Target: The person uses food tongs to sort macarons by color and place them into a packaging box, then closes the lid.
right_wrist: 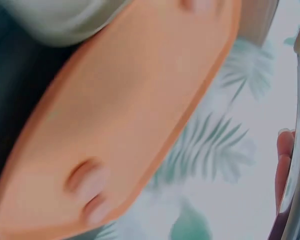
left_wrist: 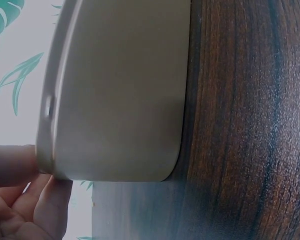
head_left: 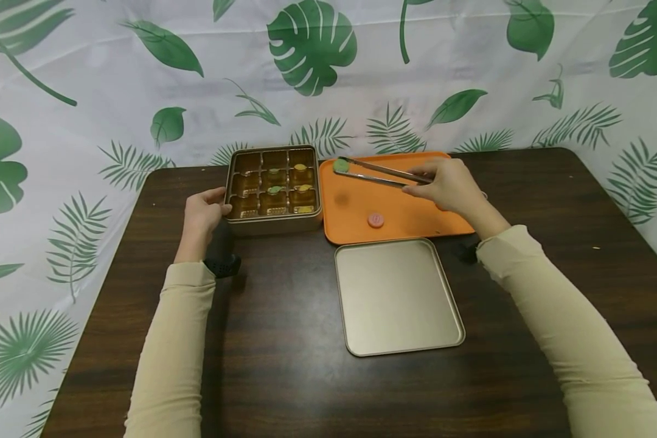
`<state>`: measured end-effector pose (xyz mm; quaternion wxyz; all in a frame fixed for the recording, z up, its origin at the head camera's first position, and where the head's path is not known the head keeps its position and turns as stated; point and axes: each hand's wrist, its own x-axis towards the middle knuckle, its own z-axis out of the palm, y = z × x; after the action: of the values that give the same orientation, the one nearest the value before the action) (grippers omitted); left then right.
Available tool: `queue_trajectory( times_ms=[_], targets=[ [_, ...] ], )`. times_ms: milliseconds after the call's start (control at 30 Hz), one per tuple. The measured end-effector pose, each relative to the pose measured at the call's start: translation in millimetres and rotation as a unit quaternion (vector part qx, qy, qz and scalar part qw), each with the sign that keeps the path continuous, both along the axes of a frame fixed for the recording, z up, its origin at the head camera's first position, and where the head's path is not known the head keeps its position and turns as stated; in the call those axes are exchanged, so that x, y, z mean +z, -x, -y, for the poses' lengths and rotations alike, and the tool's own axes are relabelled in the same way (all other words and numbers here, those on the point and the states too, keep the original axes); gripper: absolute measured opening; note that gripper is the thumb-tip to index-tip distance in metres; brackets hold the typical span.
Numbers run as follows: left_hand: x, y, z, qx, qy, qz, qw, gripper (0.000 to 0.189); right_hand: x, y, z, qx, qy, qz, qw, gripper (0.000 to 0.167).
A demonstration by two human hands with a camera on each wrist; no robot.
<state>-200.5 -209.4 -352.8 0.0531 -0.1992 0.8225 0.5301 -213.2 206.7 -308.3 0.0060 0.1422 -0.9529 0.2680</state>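
Left hand (head_left: 204, 213) pinches the box (head_left: 274, 227); right hand (head_left: 444, 182) grips tongs (head_left: 413, 176) holding a green disc (head_left: 340, 165).
Likely a transfer step; lowering into the box calls for steadiness.

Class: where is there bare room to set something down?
Bare: the table between the left sleeve and lid, and the lid itself. Crowded: farther back, where box and tray sit side by side and the right hand holds tongs over the tray.
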Motion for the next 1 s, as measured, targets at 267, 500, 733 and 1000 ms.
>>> queue_trajectory(
  times_ms=[267,500,733,1000],
  targets=[
    [0.9,-0.1,-0.2,-0.002,0.0,0.002,1.0,0.053,2.1,2.3,54,0.065,-0.002,0.009,0.9979,0.036],
    [3.1,-2.4,-0.6,-0.004,-0.006,0.005,1.0,0.053,-1.9,-1.0,86,0.113,-0.04,-0.015,0.9927,0.032],
    [3.0,-2.6,0.0,-0.006,-0.013,0.001,0.9999,0.052,-7.9,-1.3,101,0.12,-0.058,0.006,0.9911,0.033],
    [3.2,-2.0,0.8,-0.005,-0.01,0.005,0.9999,0.053,-11.4,-2.1,106,0.118,-0.059,0.029,0.9908,0.034]
  ],
)
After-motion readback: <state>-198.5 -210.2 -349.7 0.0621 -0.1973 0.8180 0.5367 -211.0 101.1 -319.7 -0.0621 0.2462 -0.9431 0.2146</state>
